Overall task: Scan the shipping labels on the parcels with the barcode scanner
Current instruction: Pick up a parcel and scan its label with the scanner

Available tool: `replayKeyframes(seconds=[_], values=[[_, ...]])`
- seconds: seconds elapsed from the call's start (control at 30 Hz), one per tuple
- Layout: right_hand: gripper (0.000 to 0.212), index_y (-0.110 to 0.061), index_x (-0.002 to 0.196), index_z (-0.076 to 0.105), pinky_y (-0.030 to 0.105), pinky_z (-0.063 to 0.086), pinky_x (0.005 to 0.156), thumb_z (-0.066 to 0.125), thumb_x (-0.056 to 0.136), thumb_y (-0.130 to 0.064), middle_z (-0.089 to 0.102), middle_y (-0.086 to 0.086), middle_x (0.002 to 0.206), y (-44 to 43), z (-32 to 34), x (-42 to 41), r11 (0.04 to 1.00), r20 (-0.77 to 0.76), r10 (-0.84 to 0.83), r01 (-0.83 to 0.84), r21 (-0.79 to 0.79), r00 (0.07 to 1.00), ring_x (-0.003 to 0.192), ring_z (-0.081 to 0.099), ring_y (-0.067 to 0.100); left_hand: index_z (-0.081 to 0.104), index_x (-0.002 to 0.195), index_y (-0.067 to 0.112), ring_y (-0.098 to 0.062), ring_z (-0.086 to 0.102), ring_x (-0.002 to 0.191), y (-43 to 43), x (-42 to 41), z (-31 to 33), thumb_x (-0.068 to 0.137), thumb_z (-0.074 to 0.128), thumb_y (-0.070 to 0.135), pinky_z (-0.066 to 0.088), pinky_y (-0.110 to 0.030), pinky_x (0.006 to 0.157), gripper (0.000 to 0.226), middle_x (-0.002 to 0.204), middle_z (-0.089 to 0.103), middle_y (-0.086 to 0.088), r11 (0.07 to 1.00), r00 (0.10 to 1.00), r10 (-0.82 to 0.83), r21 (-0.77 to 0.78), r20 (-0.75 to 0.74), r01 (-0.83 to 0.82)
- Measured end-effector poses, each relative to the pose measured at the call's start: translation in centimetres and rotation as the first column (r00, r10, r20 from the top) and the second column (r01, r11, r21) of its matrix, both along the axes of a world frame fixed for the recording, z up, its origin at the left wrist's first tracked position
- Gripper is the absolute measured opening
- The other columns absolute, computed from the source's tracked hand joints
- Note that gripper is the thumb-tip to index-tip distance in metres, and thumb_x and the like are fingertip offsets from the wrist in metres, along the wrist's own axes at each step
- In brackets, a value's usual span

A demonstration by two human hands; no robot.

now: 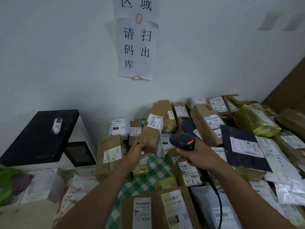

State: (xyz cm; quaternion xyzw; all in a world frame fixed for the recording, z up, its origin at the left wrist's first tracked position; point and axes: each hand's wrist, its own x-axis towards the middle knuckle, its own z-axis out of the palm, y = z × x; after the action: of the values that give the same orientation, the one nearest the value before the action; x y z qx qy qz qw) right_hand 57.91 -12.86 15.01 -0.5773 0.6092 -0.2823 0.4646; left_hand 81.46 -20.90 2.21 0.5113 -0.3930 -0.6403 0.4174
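Observation:
My left hand (pixel 137 152) grips the lower end of a long brown cardboard parcel (pixel 152 129) and holds it up above the pile, its white shipping label (pixel 155 121) facing me. My right hand (pixel 192 154) grips the handle of a black barcode scanner (pixel 182 140), whose red light glows on its head. The scanner sits just right of the held parcel, its head turned toward it. A black cable (pixel 217 199) runs down from the scanner handle.
Several labelled parcels cover a green checked cloth (pixel 153 166): brown boxes, a dark flat package (pixel 242 147), yellow-green bags (pixel 255 121). A white machine with a black lid (pixel 39 134) stands left, a small white roll on it. Paper signs (pixel 136 48) hang on the wall.

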Motion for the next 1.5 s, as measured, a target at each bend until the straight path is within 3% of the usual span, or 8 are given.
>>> replayKeyframes(seconds=[0.3,0.47,0.73,0.87,1.03,1.13,1.3,1.5], values=[[0.018,-0.027,0.116,0.064,0.02,0.043,0.047,0.068,0.099,-0.02,0.062,0.005,0.072,-5.6,-1.3,-2.6,0.994,0.054,-0.112,0.111,0.015,0.992,0.05,0.052,0.01,0.034,0.147,0.038,-0.009,0.06,0.11,-8.5,-7.8,0.4,0.109,0.048,0.029,0.049,-0.037,0.102,0.042,0.128,0.059,0.006,0.994,0.994,-0.107,-0.032,0.028,0.108],[0.014,-0.023,0.113,0.066,0.026,0.043,0.052,0.067,0.099,-0.02,0.06,0.008,0.073,-8.4,-2.7,-3.5,0.991,0.085,-0.111,0.104,0.079,0.99,0.056,0.053,0.013,0.032,0.157,0.032,-0.025,0.061,0.125,-15.3,-11.2,-2.4,0.096,0.056,0.051,0.05,-0.053,0.108,0.069,0.142,0.059,-0.004,0.997,0.994,-0.072,0.0,0.085,0.073],[0.018,-0.033,0.115,0.067,0.021,0.049,0.058,0.069,0.098,-0.027,0.071,0.0,0.079,-10.9,-5.6,-4.7,0.988,0.139,-0.111,0.093,0.127,0.984,0.06,0.06,0.003,0.055,0.141,0.013,-0.022,0.063,0.119,-18.5,-13.5,-4.1,0.102,0.059,0.046,0.052,-0.04,0.104,0.052,0.133,0.065,-0.002,0.999,0.959,0.048,0.012,0.28,-0.053],[0.015,-0.032,0.112,0.068,0.024,0.049,0.06,0.07,0.097,-0.029,0.072,0.001,0.081,-11.3,-6.2,-4.6,0.985,0.134,-0.123,0.104,0.138,0.983,0.061,0.061,0.004,0.055,0.138,0.012,-0.018,0.065,0.113,-18.7,-13.6,-3.1,0.095,0.074,0.037,0.054,-0.039,0.104,0.054,0.123,0.065,0.001,0.999,0.985,0.036,0.004,0.166,-0.037],[0.013,-0.027,0.11,0.069,0.023,0.049,0.057,0.07,0.098,-0.025,0.072,0.003,0.082,-11.0,-5.7,-4.0,0.986,0.128,-0.118,0.102,0.131,0.985,0.058,0.059,0.004,0.066,0.118,0.02,-0.018,0.069,0.107,-17.0,-12.2,-3.4,0.098,0.07,0.019,0.056,-0.044,0.102,0.021,0.113,0.072,0.004,0.997,0.98,-0.027,-0.07,0.199,0.042],[0.013,-0.027,0.11,0.067,0.019,0.049,0.054,0.068,0.099,-0.022,0.072,0.006,0.084,-10.3,-5.1,-3.1,0.991,0.126,-0.087,0.074,0.11,0.988,0.055,0.058,0.003,0.063,0.133,0.017,-0.004,0.061,0.106,-14.0,-9.7,-4.0,0.098,0.071,0.02,0.05,-0.029,0.1,0.036,0.118,0.064,0.012,0.993,0.926,-0.01,-0.108,0.377,0.055],[0.024,-0.045,0.105,0.059,0.02,0.054,0.061,0.071,0.097,-0.025,0.076,0.008,0.097,-8.5,-5.0,-1.1,0.992,0.093,-0.027,0.014,0.129,0.995,0.063,0.064,0.002,0.056,0.14,0.013,-0.013,0.046,0.125,-6.3,-4.2,-7.9,0.095,0.074,0.02,0.039,-0.024,0.105,0.049,0.133,0.047,0.004,0.994,0.809,0.068,-0.113,0.584,-0.002],[0.02,-0.04,0.109,0.06,0.02,0.053,0.059,0.069,0.098,-0.026,0.075,0.007,0.1,-6.4,-6.0,1.0,0.974,0.033,0.048,-0.054,0.218,0.998,0.067,0.063,0.008,0.062,0.135,0.016,-0.038,0.043,0.139,-0.4,-1.4,-9.9,0.093,0.068,0.021,0.04,-0.052,0.113,0.043,0.146,0.052,-0.011,0.978,0.591,0.04,-0.151,0.806,0.141]])
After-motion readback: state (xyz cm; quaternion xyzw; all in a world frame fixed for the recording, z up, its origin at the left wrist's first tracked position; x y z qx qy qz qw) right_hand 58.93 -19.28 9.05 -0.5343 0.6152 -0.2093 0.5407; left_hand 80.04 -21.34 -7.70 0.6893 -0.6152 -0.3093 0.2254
